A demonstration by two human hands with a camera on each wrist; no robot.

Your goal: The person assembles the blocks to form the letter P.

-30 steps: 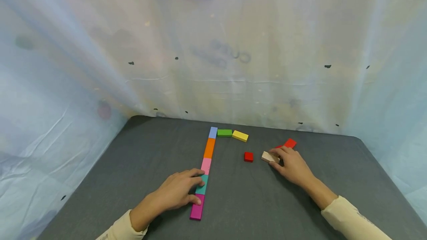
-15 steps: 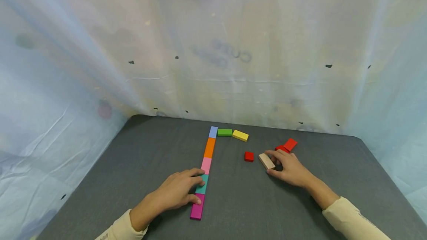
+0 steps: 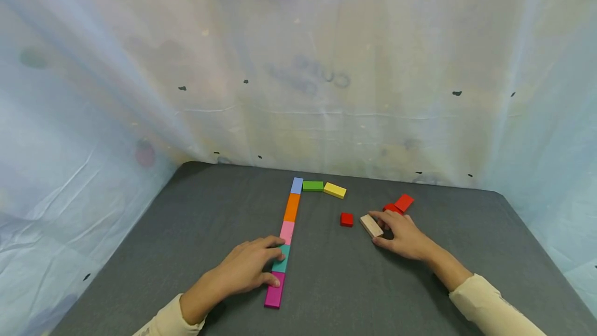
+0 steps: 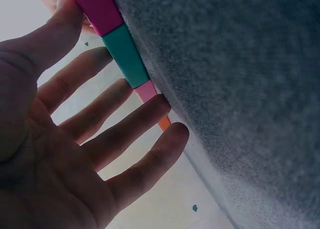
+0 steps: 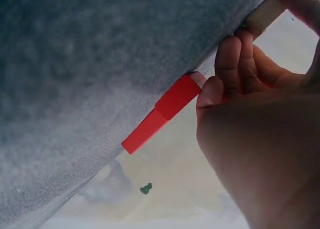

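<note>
As a person's L hand (image 3: 244, 269), fingers spread, touches a row of colored blocks (image 3: 287, 232), a green block (image 3: 313, 186) & yellow block (image 3: 335, 191) sit by its far end; a red block (image 3: 346, 220) lies nearer, then a wood block (image 3: 371, 225) pinched in R hand (image 3: 403, 237) on gray table (image 3: 336, 284), 2 red blocks (image 3: 403, 202) beyond.

Pale, mottled hanging sheet (image 3: 392, 40): faint grey letter-like marks (image 3: 310, 74) near the middle, too blurred to read.
Cream fabric right sleeve (image 3: 487, 302): small dark print, too small to read.
Cream fabric left sleeve (image 3: 171, 318): faint marking, likewise illegible.
</note>
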